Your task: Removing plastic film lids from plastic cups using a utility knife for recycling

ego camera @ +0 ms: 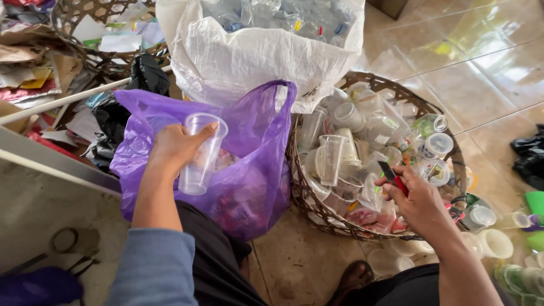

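Observation:
My left hand (pixel 175 148) grips a clear plastic cup (pixel 200 161) and holds it over the open mouth of a purple plastic bag (pixel 249 170). My right hand (pixel 416 198) is closed around a small red-handled cutter (pixel 392 177) with a dark blade. It hovers over the near edge of a round woven basket (pixel 317 209), which is full of clear plastic cups (pixel 331 158) and lids. The purple bag stands between my knees, to the left of the basket.
A white sack (pixel 226 56) of clear bottles stands behind the purple bag. Another woven basket (pixel 85 34) with paper and cardboard is at the far left. Loose cups (pixel 496 241) lie on the tiled floor at right. Black bags (pixel 530 161) sit at the right edge.

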